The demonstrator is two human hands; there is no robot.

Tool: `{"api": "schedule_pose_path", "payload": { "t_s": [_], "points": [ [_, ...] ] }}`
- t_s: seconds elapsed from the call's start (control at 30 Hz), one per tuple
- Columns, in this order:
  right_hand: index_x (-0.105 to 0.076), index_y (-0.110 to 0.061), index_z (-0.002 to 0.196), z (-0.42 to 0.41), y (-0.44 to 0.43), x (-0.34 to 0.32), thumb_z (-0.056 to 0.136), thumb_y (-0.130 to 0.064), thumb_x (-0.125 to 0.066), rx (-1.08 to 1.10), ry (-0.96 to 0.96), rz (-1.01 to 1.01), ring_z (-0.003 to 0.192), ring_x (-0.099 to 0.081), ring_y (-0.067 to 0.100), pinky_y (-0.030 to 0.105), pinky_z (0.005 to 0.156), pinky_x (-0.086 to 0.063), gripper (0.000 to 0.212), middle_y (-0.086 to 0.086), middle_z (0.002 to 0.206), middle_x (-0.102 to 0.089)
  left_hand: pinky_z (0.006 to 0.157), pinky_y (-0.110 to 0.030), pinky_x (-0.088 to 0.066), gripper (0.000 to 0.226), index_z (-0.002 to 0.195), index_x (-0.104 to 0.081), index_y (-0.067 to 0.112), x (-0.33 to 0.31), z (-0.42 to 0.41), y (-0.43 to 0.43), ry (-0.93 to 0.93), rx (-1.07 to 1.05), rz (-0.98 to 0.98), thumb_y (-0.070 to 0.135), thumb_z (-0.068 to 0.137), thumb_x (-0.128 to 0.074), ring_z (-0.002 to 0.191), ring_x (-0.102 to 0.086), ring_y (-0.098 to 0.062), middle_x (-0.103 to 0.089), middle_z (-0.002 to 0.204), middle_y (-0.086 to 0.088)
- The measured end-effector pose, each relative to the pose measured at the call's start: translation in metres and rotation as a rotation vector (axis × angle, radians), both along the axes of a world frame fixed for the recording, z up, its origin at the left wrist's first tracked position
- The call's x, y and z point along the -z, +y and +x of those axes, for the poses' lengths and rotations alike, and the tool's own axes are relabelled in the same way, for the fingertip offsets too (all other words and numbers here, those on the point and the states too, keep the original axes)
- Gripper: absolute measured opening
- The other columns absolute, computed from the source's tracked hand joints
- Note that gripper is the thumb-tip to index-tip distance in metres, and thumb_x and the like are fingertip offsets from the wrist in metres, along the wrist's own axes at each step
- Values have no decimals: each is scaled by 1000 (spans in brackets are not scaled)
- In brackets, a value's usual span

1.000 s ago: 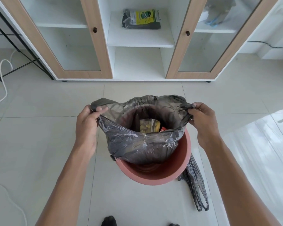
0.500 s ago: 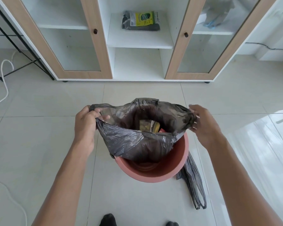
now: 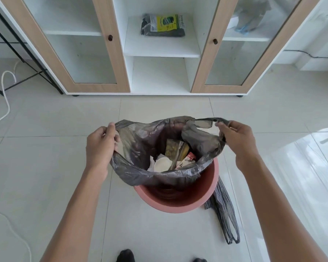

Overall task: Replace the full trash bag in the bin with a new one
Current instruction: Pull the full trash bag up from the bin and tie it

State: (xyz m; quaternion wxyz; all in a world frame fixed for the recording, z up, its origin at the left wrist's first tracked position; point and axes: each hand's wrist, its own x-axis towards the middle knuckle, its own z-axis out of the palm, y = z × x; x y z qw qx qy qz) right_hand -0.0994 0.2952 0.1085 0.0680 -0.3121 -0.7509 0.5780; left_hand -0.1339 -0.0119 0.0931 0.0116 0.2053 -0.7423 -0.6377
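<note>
- The left hand (image 3: 100, 148) is closed around the left edge of the full trash bag (image 3: 159, 167), fingers curled over bunched film at centre left of the frame.
- The right hand (image 3: 237, 142) pinches the bag's right handle loop (image 3: 206, 122) between thumb and fingers, stretching it taut.
- The bag sits in the pink bin (image 3: 178, 199) at mid-frame, mouth held open and partly lifted clear of the rim.
- It is thin, soft, crinkly film; it looks likely to stretch or tear under load, so the handle loops seem the best hold.
- The load looks light: a paper cup (image 3: 162, 164) and snack wrappers (image 3: 175, 150).
- A flat folded new bag (image 3: 223, 214) lies on the floor just right of the bin.
- A pack of bags (image 3: 163, 25) rests on the cabinet shelf, upper centre.
- The bag's depth, its bottom and the left handle are hidden.
</note>
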Motion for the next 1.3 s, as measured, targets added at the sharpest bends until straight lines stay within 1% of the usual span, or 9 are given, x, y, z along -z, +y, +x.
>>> {"api": "schedule_pose_path", "payload": {
  "t_s": [0.2, 0.3, 0.4, 0.5, 0.6, 0.8, 1.0, 1.17, 1.3],
  "points": [
    [-72, -15, 81, -2, -2, -18, 93, -24, -61, 36, 102, 80, 46, -57, 7, 20, 55, -44, 19, -2, 59, -54, 56, -27, -43, 39, 64, -50, 18, -8, -7, -1, 79, -71, 35, 36, 98, -56, 47, -49, -13, -59, 61, 1],
    [-72, -21, 77, 2, -4, -9, 97, -33, -53, 36, 88, 142, 50, -51, 17, 29, 58, -40, 30, -1, 56, -52, 60, -26, -46, 41, 64, -51, 15, -6, -4, 0, 56, -87, -10, 37, 98, -55, 44, -50, -9, -58, 58, 3],
    [-73, -19, 81, -1, -1, -17, 98, -36, -50, 59, 147, 186, 55, -41, 18, 28, 55, -31, 33, 3, 58, -47, 52, -21, -45, 45, 60, -46, 14, -16, -8, -1, 108, -119, 3, 40, 97, -55, 43, -49, -11, -54, 56, -2],
    [-69, -19, 83, -1, -1, -19, 97, -30, -53, 42, 182, 188, 56, -41, 19, 29, 54, -32, 24, 4, 58, -50, 55, -25, -41, 51, 65, -50, 5, -16, -4, -2, 94, -52, -121, 49, 86, -66, 49, -46, -16, -49, 55, -5],
    [-68, -20, 81, 4, -5, -17, 94, -26, -55, 24, 171, 178, 55, -42, 18, 29, 54, -33, 20, 5, 59, -52, 54, -29, -34, 49, 69, -49, -1, -12, 3, 0, 80, 34, -292, 40, 85, -70, 56, -43, -19, -42, 58, -5],
    [-67, -18, 79, 0, -3, -18, 94, -24, -54, 64, 194, 158, 47, -50, 11, 30, 56, -42, 20, -2, 55, -54, 59, -31, -42, 56, 78, -49, -7, -13, -4, 1, 115, -26, -79, 44, 86, -68, 47, -41, -17, -42, 60, -9],
    [-65, -20, 81, -3, 0, -31, 95, -24, -54, 97, 244, 159, 46, -54, 8, 18, 48, -39, 19, 1, 57, -56, 57, -28, -42, 35, 75, -62, 10, -26, -8, 7, 177, 2, 6, 39, 95, -61, 46, -45, -11, -53, 54, 5],
    [-68, -16, 84, 2, -8, -24, 96, -23, -55, 71, 173, 170, 45, -55, 4, 20, 47, -39, 19, -1, 56, -59, 57, -30, -40, 32, 80, -68, 10, -22, -1, 11, 179, 85, -81, 29, 101, -52, 50, -47, -13, -54, 59, 1],
    [-67, -19, 83, -2, -9, -41, 96, -25, -54, 84, 238, 158, 51, -57, 8, 17, 49, -40, 19, -3, 55, -60, 52, -27, -44, 31, 83, -66, 8, -36, -5, 15, 207, 71, -53, 27, 102, -51, 48, -48, -10, -55, 58, 2]
  ]
}}
